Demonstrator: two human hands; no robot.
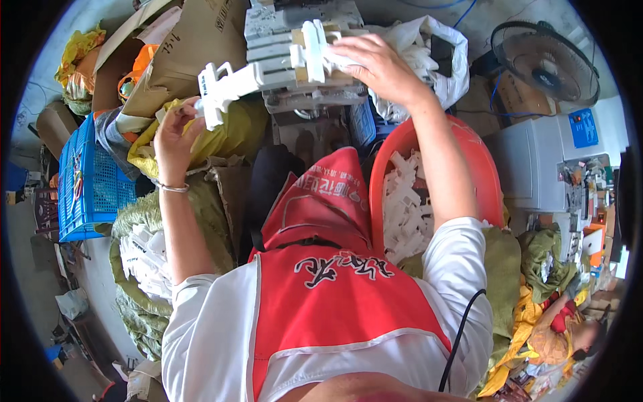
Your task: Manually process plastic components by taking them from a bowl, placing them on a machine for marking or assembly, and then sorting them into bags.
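Observation:
My left hand (pixel 178 137) is closed at the fingertips on the lower left end of a white moulded plastic part (pixel 231 86). That part has a looped, gun-like outline and reaches right to the front of a grey metal machine (pixel 268 43). On the machine's bed, a second upright white plastic piece (pixel 313 50) stands against a tan block. My right hand (pixel 380 70) lies over the right side of this piece, fingers pointing left and bent around it. The fingertips are partly hidden, so how firmly they grip does not show.
A red tub (pixel 492 174) of white plastic pieces stands right of my lap. A green woven sack (pixel 127 301) with more is at left, near a blue crate (pixel 87 181). A white sack (pixel 459 60), a fan (pixel 546 63) and cardboard boxes (pixel 201 47) surround the machine. Another person (pixel 559 342) is at lower right.

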